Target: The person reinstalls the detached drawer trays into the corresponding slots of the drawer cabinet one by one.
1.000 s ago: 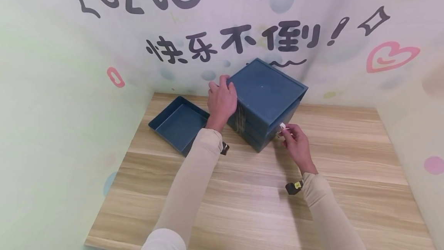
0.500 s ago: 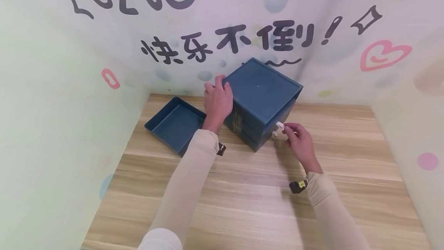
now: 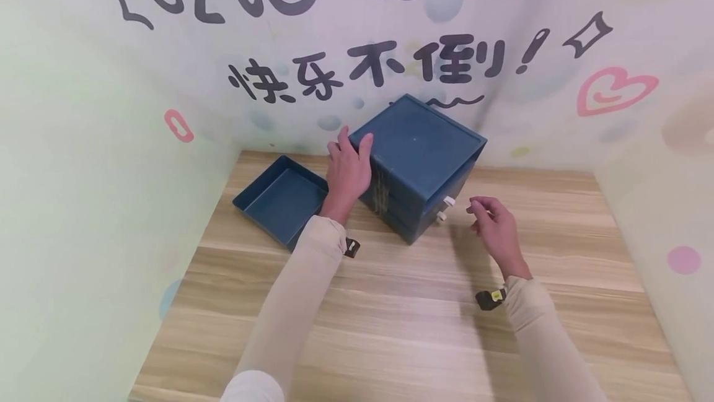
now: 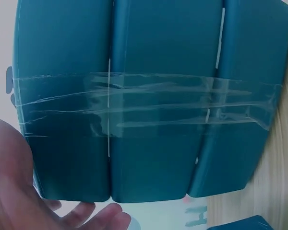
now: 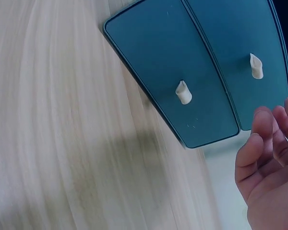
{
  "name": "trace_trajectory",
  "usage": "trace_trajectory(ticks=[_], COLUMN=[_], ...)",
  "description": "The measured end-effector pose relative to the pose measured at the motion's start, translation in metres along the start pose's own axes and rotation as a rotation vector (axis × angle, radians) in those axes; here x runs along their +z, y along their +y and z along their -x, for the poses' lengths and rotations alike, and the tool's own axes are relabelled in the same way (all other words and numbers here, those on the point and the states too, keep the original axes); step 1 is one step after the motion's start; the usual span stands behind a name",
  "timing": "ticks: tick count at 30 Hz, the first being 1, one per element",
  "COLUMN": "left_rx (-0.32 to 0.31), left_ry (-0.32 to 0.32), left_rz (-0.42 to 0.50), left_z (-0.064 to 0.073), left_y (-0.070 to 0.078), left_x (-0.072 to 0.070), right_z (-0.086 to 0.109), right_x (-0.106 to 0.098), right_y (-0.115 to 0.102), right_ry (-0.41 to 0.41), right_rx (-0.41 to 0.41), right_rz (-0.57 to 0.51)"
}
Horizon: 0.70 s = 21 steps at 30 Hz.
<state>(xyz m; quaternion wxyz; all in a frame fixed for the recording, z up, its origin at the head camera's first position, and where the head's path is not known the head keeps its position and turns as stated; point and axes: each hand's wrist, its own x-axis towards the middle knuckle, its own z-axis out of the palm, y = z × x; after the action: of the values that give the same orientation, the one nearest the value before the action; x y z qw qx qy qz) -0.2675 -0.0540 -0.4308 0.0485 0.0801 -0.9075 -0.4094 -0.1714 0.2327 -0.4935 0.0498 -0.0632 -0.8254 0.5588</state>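
Observation:
A dark blue drawer unit (image 3: 418, 145) stands at an angle near the back wall. White knobs (image 5: 184, 92) project from its two lower drawer fronts; the top compartment's front is open. Clear tape (image 4: 158, 105) runs across the unit's side. My left hand (image 3: 348, 173) rests beside the unit's upper left edge, with fingers reaching past its back edge in the left wrist view. Just right of the knobs, my right hand (image 3: 496, 228) hovers with loosely bent fingers and holds nothing. A loose blue drawer (image 3: 281, 201) lies left of the unit, its near corner behind the left forearm.
The wood-grain table (image 3: 390, 327) extends in front of the unit and to its right. Behind it is a wall (image 3: 295, 123) with printed lettering, and pale walls flank both sides. A small black device (image 3: 491, 300) is strapped to the right wrist.
My right hand has let go of the upper white knob and drawn back to the right. My left hand has shifted slightly left and loosened at the unit's edge. The unit stays in place.

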Motion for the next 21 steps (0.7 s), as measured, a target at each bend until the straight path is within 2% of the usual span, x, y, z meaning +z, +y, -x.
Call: trace_trajectory(ticks=[5,13,21], left_rx=[-0.008,-0.026,-0.026], left_ry=[0.005,0.05,0.101], left_rz=[0.021,0.052,0.157], left_z=[0.004,0.008,0.014], left_y=[-0.01,-0.039,-0.066], left_x=[-0.003,-0.014,-0.033], right_z=[-0.003,-0.025,-0.036], right_x=[-0.005,-0.012,-0.02], right_y=[0.001,0.018,0.003], right_ry=[0.017,0.057,0.095], right_rx=[0.004,-0.01,-0.052], right_rz=[-0.007,0.032,0.09])
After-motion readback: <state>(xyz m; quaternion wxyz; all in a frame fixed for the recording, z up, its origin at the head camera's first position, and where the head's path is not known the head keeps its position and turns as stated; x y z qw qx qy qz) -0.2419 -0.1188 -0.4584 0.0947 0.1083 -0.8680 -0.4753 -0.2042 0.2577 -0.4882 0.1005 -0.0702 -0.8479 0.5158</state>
